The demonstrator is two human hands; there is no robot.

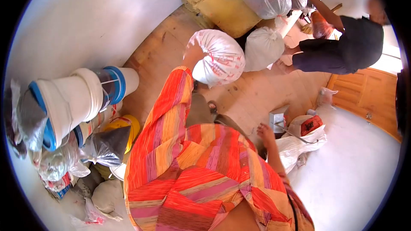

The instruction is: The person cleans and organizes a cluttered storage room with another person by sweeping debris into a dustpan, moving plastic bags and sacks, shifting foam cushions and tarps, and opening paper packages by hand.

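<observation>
My left hand [195, 54] is closed at the gathered part of a full white plastic sack [224, 57] with red print. The sack is held out in front of me; part of my fingers is hidden against it. At my other side, my right hand [266, 134] hangs with fingers apart and holds nothing. Nearest to it are a small open box [279, 114] and a white bag [304, 143]. Another tied white sack [262, 48] stands on the wooden floor just beyond the one in my hand.
Stacked white buckets [64, 98] and plastic bags line the left wall. A yellow container [224, 8] and a large clear bag [265, 0] stand at the back. Another person in dark clothes [342, 51] bends at the right, near a wooden door [364, 98].
</observation>
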